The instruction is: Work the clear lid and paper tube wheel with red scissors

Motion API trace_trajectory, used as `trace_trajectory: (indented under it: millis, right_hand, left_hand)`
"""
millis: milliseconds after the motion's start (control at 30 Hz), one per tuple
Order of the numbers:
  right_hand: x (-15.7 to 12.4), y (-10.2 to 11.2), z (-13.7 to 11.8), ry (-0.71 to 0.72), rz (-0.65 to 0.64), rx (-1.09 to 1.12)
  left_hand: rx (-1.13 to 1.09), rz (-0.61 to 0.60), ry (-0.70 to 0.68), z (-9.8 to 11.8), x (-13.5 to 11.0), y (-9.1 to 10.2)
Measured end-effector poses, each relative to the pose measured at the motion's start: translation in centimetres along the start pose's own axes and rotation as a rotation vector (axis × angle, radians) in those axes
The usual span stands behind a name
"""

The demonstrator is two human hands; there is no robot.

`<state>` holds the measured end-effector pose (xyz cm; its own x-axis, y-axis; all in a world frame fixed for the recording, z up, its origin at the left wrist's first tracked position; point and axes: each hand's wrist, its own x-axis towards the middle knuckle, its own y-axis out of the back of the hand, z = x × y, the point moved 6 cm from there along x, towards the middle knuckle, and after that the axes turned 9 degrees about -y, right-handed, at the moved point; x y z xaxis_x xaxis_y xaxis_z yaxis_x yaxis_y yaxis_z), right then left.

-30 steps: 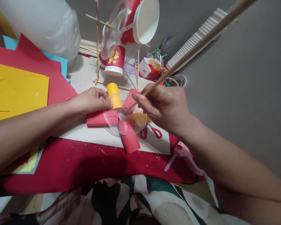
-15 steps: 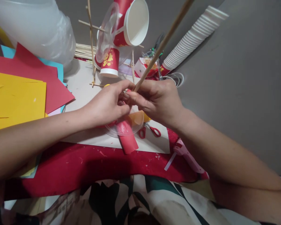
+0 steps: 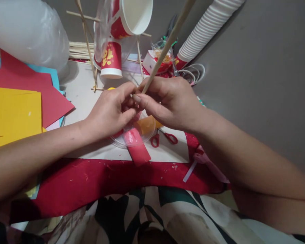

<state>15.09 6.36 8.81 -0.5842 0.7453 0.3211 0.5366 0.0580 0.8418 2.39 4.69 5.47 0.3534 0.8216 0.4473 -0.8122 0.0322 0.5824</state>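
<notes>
My right hand (image 3: 174,103) pinches a long wooden stick (image 3: 165,51) near its lower end, between thumb and fingers. The stick slants up and to the right. My left hand (image 3: 113,106) meets it at the fingertips with its fingers closed; what they grip is hidden, though a tiny pale tip shows between the two hands. Below the hands is a clear round plastic lid (image 3: 120,144), with a red paper strip (image 3: 139,154) and a rolled orange paper piece (image 3: 144,124) at it. Red-handled scissors (image 3: 155,140) lie just right of the lid.
Behind my hands stands a wooden-stick frame (image 3: 85,37) with red paper cups (image 3: 111,59). Coloured paper sheets (image 3: 15,108) and a bulging plastic bag (image 3: 27,37) are at left. Stacked cups (image 3: 208,30) lean against the grey wall. A pink glue gun (image 3: 213,166) lies by my right forearm.
The view has shifted slightly, so the cups and frame appear further left and higher. Both hands keep the same closed grip, with the stick still in my right hand.
</notes>
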Motion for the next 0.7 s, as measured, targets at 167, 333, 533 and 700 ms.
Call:
trace_trajectory:
  millis: [167,333,533,700]
  right_hand:
    - [-0.1,0.4,-0.2,0.03,-0.028,0.013]
    - [-0.9,0.4,-0.2,0.034,-0.015,0.044]
    - [-2.0,0.0,0.7,0.062,0.018,0.182]
    - [-2.5,-0.3,1.2,-0.053,-0.042,0.224]
  left_hand:
    - [-0.034,-0.004,-0.003,0.2,-0.2,0.2]
    - [-0.289,0.148,0.146,0.9,-1.4,3.1]
    - [-0.789,0.064,0.759,0.8,-9.4,2.0]
    - [-0.749,0.182,0.862,0.4,-11.3,2.7]
